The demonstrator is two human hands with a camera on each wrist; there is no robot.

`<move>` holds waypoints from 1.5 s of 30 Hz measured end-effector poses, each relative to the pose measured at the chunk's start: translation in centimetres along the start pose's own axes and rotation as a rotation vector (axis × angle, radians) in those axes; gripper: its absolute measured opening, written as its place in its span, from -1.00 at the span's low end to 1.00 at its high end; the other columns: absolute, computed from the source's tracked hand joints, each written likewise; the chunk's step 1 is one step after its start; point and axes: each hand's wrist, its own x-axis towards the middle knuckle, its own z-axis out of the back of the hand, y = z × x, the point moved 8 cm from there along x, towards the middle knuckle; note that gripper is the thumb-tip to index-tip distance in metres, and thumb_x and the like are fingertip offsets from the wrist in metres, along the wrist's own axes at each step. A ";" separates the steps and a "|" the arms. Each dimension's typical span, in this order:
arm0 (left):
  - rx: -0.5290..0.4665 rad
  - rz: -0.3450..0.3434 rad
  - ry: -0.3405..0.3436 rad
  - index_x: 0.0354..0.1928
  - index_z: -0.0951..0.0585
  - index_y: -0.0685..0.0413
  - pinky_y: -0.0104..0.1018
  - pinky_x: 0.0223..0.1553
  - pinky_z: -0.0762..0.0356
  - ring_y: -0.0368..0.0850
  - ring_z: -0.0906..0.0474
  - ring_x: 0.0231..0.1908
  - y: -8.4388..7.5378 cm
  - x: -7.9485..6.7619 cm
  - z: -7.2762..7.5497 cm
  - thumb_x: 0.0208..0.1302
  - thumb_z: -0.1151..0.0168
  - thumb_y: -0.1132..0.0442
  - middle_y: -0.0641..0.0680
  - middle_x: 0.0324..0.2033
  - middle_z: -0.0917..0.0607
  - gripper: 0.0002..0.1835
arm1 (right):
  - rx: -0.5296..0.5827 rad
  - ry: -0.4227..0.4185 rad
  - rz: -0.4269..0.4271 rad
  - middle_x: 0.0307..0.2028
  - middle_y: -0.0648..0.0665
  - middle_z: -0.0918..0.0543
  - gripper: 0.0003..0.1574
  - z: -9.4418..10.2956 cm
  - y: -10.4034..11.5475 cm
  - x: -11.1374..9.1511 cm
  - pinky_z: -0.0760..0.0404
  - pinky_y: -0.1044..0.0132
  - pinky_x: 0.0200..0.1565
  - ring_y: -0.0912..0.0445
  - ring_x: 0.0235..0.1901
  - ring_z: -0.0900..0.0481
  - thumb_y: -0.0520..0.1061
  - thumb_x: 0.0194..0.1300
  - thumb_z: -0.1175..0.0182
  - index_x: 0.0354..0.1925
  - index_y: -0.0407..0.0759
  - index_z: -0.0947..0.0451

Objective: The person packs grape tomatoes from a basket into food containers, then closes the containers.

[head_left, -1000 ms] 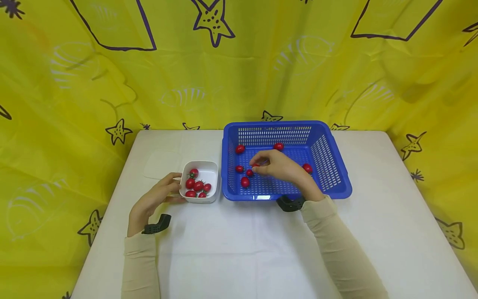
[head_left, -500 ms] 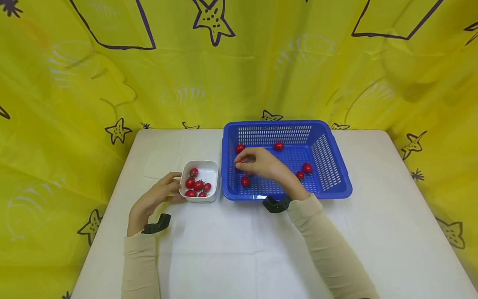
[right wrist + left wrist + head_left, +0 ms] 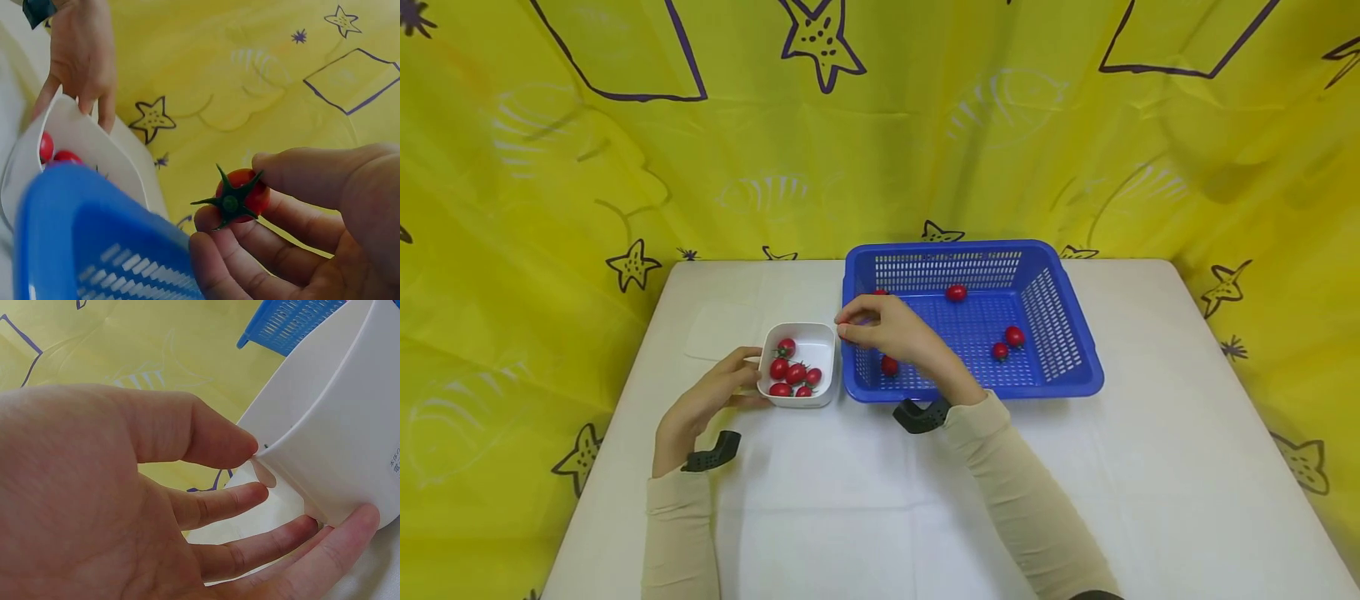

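My right hand (image 3: 898,333) pinches a cherry tomato (image 3: 255,199) between thumb and fingers, its green calyx facing the right wrist camera. That hand is over the left rim of the blue basket (image 3: 985,393), near the white square container (image 3: 805,402). Inside the container are several cherry tomatoes (image 3: 795,372). At the container's left side my left hand (image 3: 707,400) has its thumb tip at the rim corner and extended fingers against the outer wall, as the left wrist view shows.
Several tomatoes lie apart in the basket, among them one at the back (image 3: 956,292), one at the right (image 3: 1014,337) and one at the front left (image 3: 890,365). A pale, flat lid-like piece (image 3: 724,329) lies behind the container. A yellow patterned curtain (image 3: 880,150) hangs behind the white table.
My right hand has moved left across the basket to its left rim, carrying the pinched tomato. The left hand and the container have stayed in place.
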 end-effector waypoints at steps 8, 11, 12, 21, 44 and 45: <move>-0.004 0.004 -0.005 0.46 -0.10 0.17 0.01 0.19 -0.58 0.11 -0.63 0.05 0.0 -0.1 0.1 0.46 0.08 0.20 0.41 0.31 -0.33 -0.41 | 0.034 -0.028 0.069 -0.11 -0.12 -0.69 -0.74 -1.9 1.1 0.8 -0.75 0.23 -0.08 -0.10 -0.12 -0.71 -0.06 0.32 -0.27 -0.04 -0.08 -0.64; -0.012 -0.001 -0.002 0.46 -0.10 0.17 0.01 0.19 -0.58 0.11 -0.64 0.05 -0.1 -0.2 0.2 0.46 0.08 0.20 0.41 0.30 -0.34 -0.41 | 0.051 -0.046 0.091 -0.09 -0.13 -0.69 -0.73 -2.7 1.6 1.1 -0.74 0.11 -0.04 -0.07 -0.16 -0.72 -0.07 0.33 -0.26 -0.02 -0.08 -0.63; -0.012 0.000 -0.001 0.45 -0.11 0.17 0.00 0.19 -0.59 0.11 -0.63 0.05 -0.1 -0.2 0.2 0.46 0.08 0.20 0.41 0.30 -0.35 -0.41 | 0.059 -0.051 0.093 -0.07 -0.13 -0.69 -0.73 -3.1 1.6 1.1 -0.74 0.07 -0.02 -0.07 -0.15 -0.71 -0.07 0.34 -0.26 -0.01 -0.08 -0.62; -0.040 -0.026 0.013 0.43 -0.12 0.20 -0.02 0.16 -0.62 0.15 -0.60 0.08 -0.3 0.0 -0.2 0.48 0.09 0.22 0.43 0.30 -0.35 -0.45 | 0.024 -0.154 0.110 -0.03 -0.08 -0.70 -0.67 -5.5 2.3 1.0 -0.72 0.25 -0.03 0.02 -0.02 -0.67 -0.07 0.33 -0.27 0.04 -0.11 -0.60; -0.024 -0.032 0.002 0.41 -0.16 0.18 -0.01 0.16 -0.61 0.18 -0.58 0.11 -0.1 0.0 -0.2 0.47 0.14 0.22 0.43 0.26 -0.40 -0.48 | 0.562 -0.372 0.173 0.07 -0.30 -0.57 -0.65 -10.6 0.2 0.1 -0.74 0.10 -0.01 -0.04 -0.11 -0.69 -0.17 0.47 -0.04 0.16 -0.25 -0.45; -0.027 -0.035 0.004 0.41 -0.16 0.20 -0.01 0.15 -0.62 0.18 -0.58 0.10 -0.1 0.0 -0.2 0.48 0.13 0.23 0.43 0.26 -0.40 -0.48 | 0.577 -0.372 0.165 0.08 -0.33 -0.56 -0.66 -10.8 0.0 0.3 -0.72 0.05 0.02 -0.06 -0.11 -0.69 -0.19 0.47 -0.03 0.15 -0.26 -0.44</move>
